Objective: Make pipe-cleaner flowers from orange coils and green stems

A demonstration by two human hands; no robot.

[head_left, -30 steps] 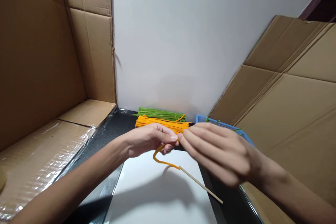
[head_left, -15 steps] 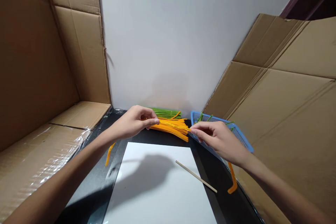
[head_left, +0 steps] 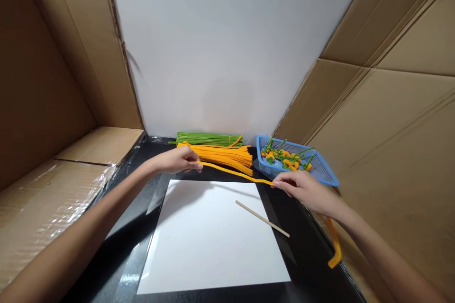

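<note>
An orange pipe cleaner [head_left: 231, 172] stretches between my two hands above the far edge of a white sheet [head_left: 213, 246]. My left hand [head_left: 181, 160] pinches one part of it between thumb and fingers. Farther right, my right hand [head_left: 300, 189] pinches another part, and an orange length [head_left: 334, 246] hangs below that wrist. Just behind the held piece lies a bundle of orange pipe cleaners [head_left: 223, 154]. Green pipe cleaners [head_left: 209, 139] lie bundled against the wall.
A thin wooden stick [head_left: 262, 218] rests across the sheet's right side, its end over the black table [head_left: 305, 255]. At the back right stands a blue basket [head_left: 323, 175] holding several orange-and-green twisted pieces [head_left: 287, 157]. Cardboard panels [head_left: 398, 118] flank both sides.
My hands have moved apart, drawing the orange pipe cleaner out longer between them. The orange end that hung below my left arm no longer shows. The view has shifted, showing more of the basket.
</note>
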